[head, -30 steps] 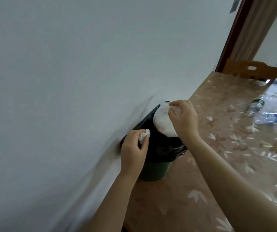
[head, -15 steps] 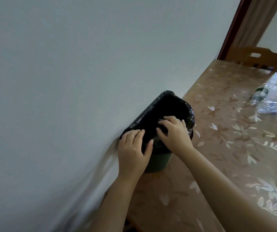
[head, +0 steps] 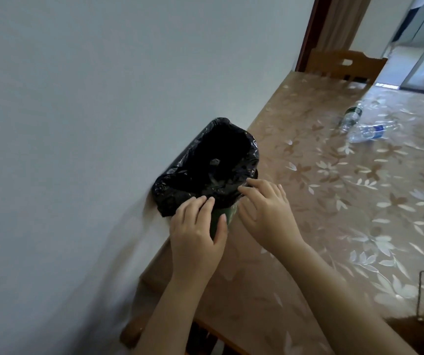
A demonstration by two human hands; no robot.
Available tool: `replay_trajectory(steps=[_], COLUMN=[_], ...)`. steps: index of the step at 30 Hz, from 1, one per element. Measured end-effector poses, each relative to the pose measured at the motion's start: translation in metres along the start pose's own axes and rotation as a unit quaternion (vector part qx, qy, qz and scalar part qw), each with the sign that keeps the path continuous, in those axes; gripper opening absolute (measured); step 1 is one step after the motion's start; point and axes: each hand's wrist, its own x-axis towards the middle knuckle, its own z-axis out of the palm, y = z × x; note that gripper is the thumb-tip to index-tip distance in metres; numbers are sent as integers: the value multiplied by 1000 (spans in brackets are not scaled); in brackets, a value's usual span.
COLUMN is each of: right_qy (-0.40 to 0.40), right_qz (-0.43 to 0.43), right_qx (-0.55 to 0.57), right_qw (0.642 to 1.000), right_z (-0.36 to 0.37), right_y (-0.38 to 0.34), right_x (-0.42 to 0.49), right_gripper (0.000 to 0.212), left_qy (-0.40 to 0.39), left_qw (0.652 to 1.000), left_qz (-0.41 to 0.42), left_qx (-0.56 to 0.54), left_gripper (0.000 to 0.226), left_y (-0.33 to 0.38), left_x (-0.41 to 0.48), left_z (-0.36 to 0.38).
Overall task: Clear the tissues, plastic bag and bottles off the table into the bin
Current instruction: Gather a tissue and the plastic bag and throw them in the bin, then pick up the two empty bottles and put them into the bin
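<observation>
Bin (head: 177, 193) stands just beyond left grip (head: 195, 234) and right grip (head: 267, 213), both loose-fingered, empty.

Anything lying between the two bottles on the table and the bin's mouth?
Nothing visible: no object lies on the table between the green-label bottle, the blue-label bottle and the bin. Left hand and right hand rest at its near rim, off that path.

A: Light?
B: Dim, cool; daylight comes from the doorway (head: 415, 42) top right; pale sheen on the table cover (head: 359, 190); faint grey shadow on the wall (head: 103, 124) beside the bin liner (head: 180, 185).
A: Sharpness?
B: Soft overall; smear low on the wall; liner inside crushed to black; wide-angle lean and bend toward the edges.
</observation>
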Motion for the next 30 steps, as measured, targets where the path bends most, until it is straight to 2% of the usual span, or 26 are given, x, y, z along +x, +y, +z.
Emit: replay_trajectory(steps=[10, 19, 23, 30], right_qy=[25, 92, 123, 183], right_qz=[38, 142, 199, 289], right_qx=[-72, -83, -108, -159], right_qw=[996, 982, 966, 926], right_z=[-64, -152, -195, -254], right_y=[42, 92, 118, 151], right_x=[-128, -261, -330, -438], right_gripper=[34, 37, 36, 39], left_qy=[-69, -113, -122, -187], left_qw=[996, 981, 968, 924], left_qz=[54, 148, 186, 285], left_qx=[1, -55, -116, -173], left_gripper=[39, 38, 37, 36], left_y=[91, 218, 289, 392], left_x=[-68, -135, -173, -237], left_z=[-7, -4, 3, 8])
